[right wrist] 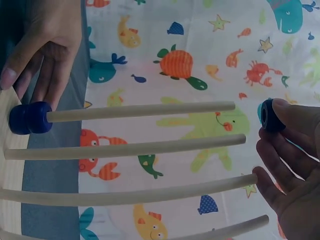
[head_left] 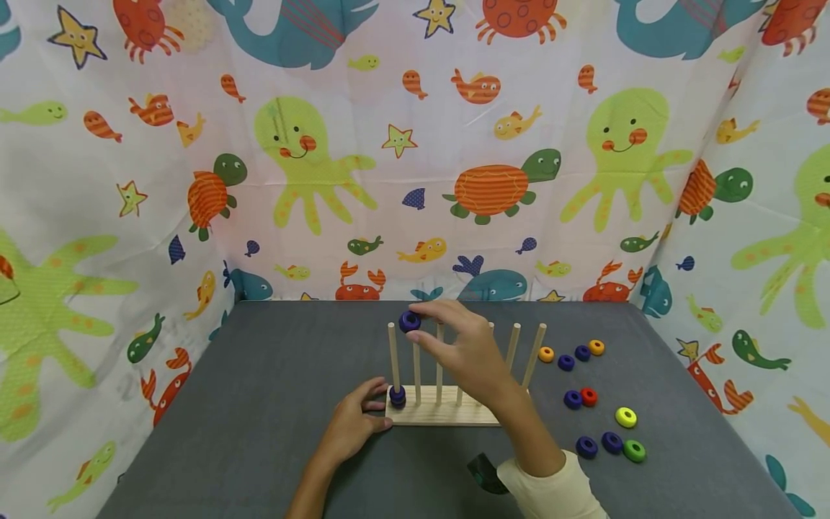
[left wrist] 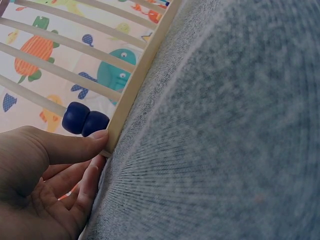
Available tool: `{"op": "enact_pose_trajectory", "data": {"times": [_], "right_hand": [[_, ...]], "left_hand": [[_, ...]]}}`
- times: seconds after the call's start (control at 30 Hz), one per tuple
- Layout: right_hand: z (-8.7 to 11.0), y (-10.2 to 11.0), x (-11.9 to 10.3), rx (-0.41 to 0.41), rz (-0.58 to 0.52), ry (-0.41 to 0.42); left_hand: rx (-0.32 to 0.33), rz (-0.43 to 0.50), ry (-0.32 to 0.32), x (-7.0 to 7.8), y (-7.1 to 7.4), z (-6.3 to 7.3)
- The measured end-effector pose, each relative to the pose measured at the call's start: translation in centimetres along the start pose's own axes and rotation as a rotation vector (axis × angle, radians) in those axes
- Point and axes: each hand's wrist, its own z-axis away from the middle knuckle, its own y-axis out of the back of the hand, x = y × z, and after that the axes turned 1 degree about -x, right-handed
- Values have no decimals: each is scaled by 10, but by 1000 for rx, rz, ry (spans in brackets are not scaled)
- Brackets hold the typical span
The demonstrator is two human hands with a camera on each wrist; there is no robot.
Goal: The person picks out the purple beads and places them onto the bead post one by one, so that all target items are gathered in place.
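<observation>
A wooden peg stand (head_left: pixel 447 412) with several upright pegs stands on the table. Two dark blue rings (head_left: pixel 398 396) are stacked at the bottom of its leftmost peg. My left hand (head_left: pixel 353 422) grips the left end of the base, thumb at the front edge and fingers round the side. Between thumb and fingertips, my right hand (head_left: pixel 470 349) pinches another dark blue ring (head_left: pixel 410 321), its hole showing. In the right wrist view this held ring (right wrist: pixel 270 116) is just off the tip of the leftmost peg (right wrist: pixel 150 111), apart from it.
Loose rings lie right of the stand: several dark blue ones (head_left: pixel 612 442), orange ones (head_left: pixel 596 347), a red one (head_left: pixel 588 396), a yellow one (head_left: pixel 625 417) and a green one (head_left: pixel 634 451). A sea-animal printed curtain (head_left: pixel 402 180) hangs behind the grey table (head_left: pixel 292 360).
</observation>
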Motion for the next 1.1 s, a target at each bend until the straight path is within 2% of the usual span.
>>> {"op": "enact_pose_trajectory", "data": {"times": [0.47,1.1], "right_hand": [[-7,-17,-1,-91,53,-45],[-12,-26,1,-82,95,-57]], "left_hand": [[-6,-12,5,0,1,-1],[-15,-11,9,-1,1,-1]]}}
